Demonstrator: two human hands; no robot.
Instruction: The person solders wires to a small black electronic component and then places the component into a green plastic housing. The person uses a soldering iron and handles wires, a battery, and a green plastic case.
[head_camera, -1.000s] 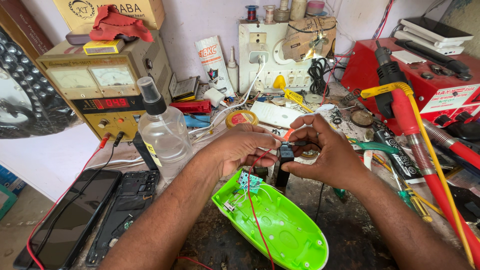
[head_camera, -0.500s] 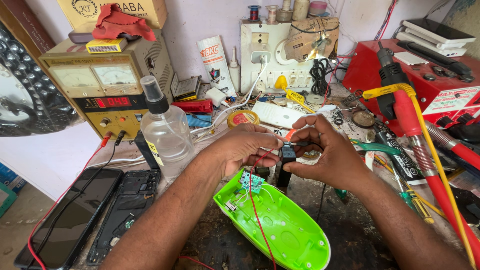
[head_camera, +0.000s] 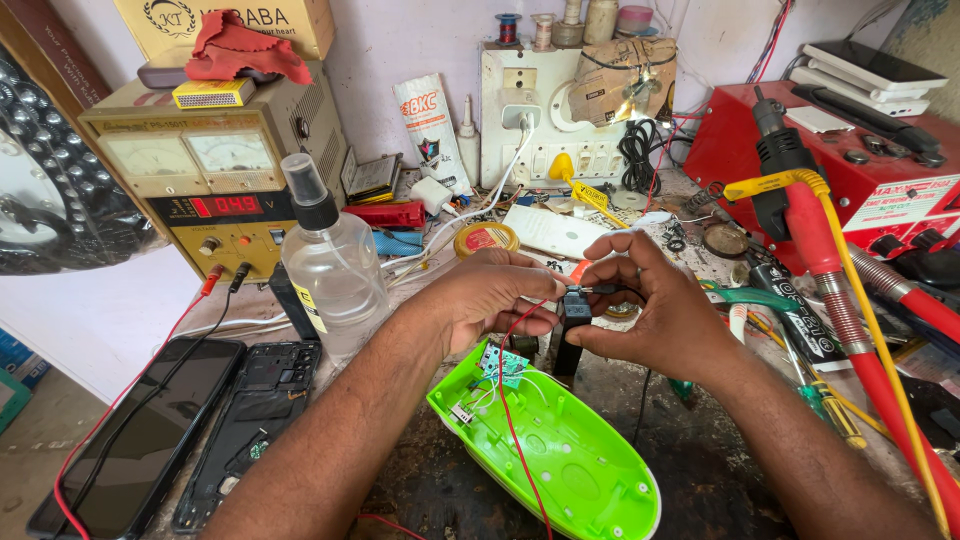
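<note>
Head view: nearest, the open green plastic shell is lying on the table, exactly where it was a second ago. Just above it, the left hand and right hand are still pinching a small black component with its red wire; both grips clenched, barely shifted. Beyond, a spray bottle is standing.

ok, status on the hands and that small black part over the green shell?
Left hand and right hand both pinch the small black part. Red wire runs into the open green shell below. Spray bottle stands close left.
</note>
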